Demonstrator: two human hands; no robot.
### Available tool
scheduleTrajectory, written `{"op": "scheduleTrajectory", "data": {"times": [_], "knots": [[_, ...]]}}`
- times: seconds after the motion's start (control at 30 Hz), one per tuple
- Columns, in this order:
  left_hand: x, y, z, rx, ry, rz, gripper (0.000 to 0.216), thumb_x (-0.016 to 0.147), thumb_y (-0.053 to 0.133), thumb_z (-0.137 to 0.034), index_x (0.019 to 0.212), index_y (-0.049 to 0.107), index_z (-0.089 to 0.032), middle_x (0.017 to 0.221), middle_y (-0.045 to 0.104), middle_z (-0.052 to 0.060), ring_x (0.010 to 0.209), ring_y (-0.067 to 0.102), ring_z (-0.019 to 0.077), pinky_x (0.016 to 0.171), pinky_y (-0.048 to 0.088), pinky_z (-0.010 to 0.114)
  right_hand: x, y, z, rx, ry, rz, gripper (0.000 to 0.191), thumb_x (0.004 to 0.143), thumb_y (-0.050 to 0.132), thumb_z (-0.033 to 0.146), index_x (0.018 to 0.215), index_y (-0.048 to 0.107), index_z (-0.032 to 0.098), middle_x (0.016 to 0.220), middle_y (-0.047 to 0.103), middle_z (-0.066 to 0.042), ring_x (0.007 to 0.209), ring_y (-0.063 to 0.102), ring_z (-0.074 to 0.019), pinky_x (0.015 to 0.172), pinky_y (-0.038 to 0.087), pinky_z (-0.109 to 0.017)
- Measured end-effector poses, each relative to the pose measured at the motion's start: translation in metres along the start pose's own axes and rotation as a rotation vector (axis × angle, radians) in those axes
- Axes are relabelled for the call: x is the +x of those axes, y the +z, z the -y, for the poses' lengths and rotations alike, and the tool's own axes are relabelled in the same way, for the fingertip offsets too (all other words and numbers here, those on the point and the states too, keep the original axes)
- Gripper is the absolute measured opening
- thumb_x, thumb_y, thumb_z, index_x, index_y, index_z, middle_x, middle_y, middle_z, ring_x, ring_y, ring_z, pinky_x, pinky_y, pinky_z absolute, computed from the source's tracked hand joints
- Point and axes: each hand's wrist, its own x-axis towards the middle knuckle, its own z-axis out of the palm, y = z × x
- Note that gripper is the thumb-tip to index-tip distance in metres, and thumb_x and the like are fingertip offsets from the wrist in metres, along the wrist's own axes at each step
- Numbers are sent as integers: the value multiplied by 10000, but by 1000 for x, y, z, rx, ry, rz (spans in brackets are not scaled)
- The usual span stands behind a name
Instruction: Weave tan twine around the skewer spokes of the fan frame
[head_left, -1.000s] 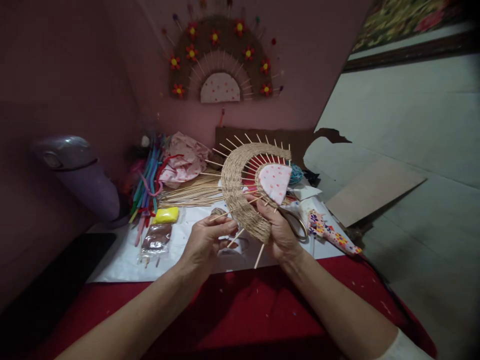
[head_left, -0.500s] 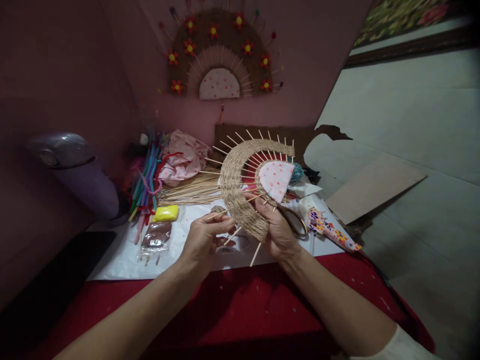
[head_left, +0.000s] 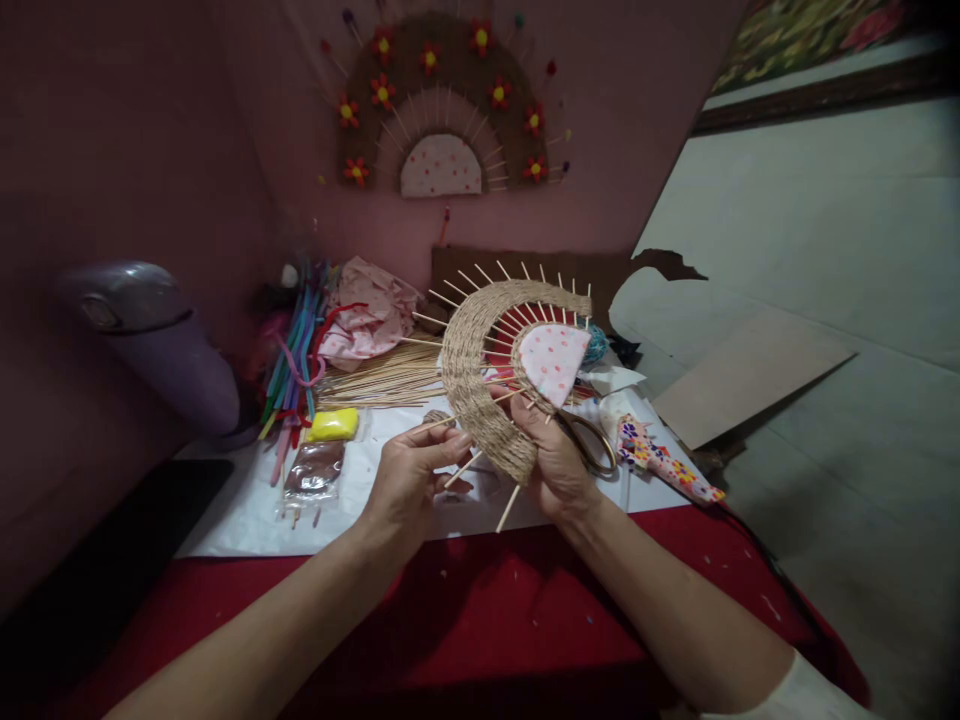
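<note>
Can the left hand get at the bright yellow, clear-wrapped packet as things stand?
Probably yes: the left hand is close to the yellow packet, with flat white paper between. It would likely first have to leave the thin pale sticks of the tan woven-twine arch.

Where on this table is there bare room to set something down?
Red tablecloth between the forearms, bar small specks; white sheet left of the brown packet. Crowded: behind the left hand, with sticks, pipe cleaners, dotted fabric.
</note>
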Motion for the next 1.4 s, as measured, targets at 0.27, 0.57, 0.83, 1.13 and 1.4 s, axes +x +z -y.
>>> {"op": "scheduleTrajectory", "data": {"times": [0.27,0.57,0.83,1.13,1.4], "knots": [[-1,1,-1,-10,9,-23,197,517,771,-204,580,603,-121,569,574,-6,505,539,104,426,438,210,-1,0,-2,-13,7,6,231,794,607,345,986,644,222,926,695,-18,848,637,-176,770,493,-317],[-2,-2,3,-2,45,19,217,552,767,-244,609,598,-121,607,569,-1,531,524,101,425,443,214,-1,0,-3,36,71,-1,257,776,626,322,1009,644,216,917,700,-17,835,643,-174,770,496,-316],[0,-3,5,3,60,33,224,566,766,-255,619,596,-119,609,564,4,524,518,100,422,450,215,0,1,-4,54,95,-14,269,772,628,314,1023,636,219,915,700,-20,819,648,-176,751,506,-323],[-2,-2,7,34,129,72,244,582,767,-296,610,605,-115,582,534,2,514,502,98,399,457,209,-1,1,-2,83,121,-41,305,770,626,314,1058,616,214,906,702,-25,823,649,-180,734,512,-321],[0,-4,6,14,175,19,236,614,743,-320,626,613,-124,629,560,12,533,508,99,417,462,210,1,0,-1,104,112,-57,261,755,635,289,1006,637,219,889,709,-14,822,652,-185,726,522,-315]]}}
